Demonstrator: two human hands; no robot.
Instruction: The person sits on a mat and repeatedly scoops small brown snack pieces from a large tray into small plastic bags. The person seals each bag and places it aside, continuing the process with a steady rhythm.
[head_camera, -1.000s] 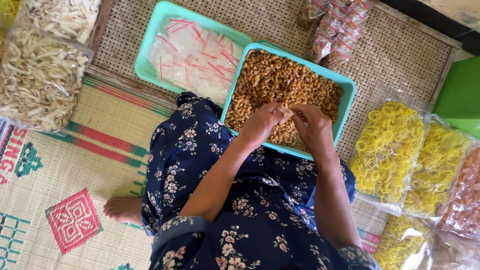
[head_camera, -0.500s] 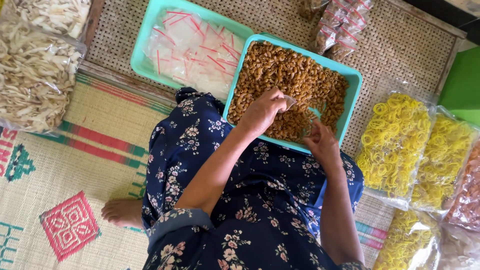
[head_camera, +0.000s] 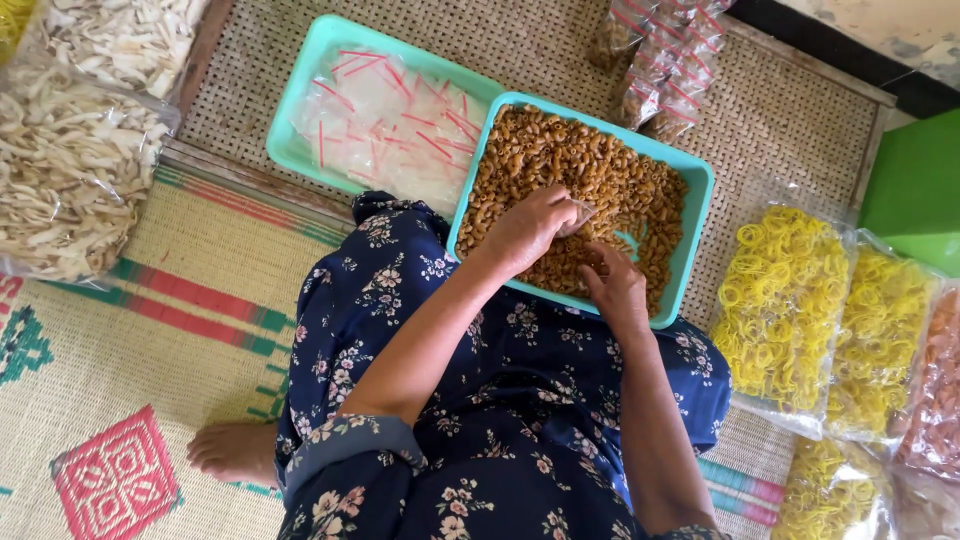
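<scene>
A teal tray (head_camera: 690, 175) full of brown, curled macaroni-like snacks (head_camera: 560, 165) rests against my lap. My left hand (head_camera: 532, 228) hovers over the near part of the tray, fingers closed on what looks like a small clear bag (head_camera: 582, 213) with some snacks in it. My right hand (head_camera: 615, 290) lies just right of and below it, fingers curled down into the snacks at the tray's near edge. Both sleeves are dark blue with a flower print.
A second teal tray (head_camera: 300, 120) with small clear bags and red strips lies at the left. Big bags of pale chips (head_camera: 70, 170) sit far left, bags of yellow rings (head_camera: 790, 300) on the right, and small filled packets (head_camera: 670, 60) at the top. A green object (head_camera: 915, 190) is at the right edge. My bare foot (head_camera: 235, 450) rests on the woven mat.
My right hand dropped away from the left hand toward the tray's near right edge and now digs into the snacks. The left hand stays closed over the tray.
</scene>
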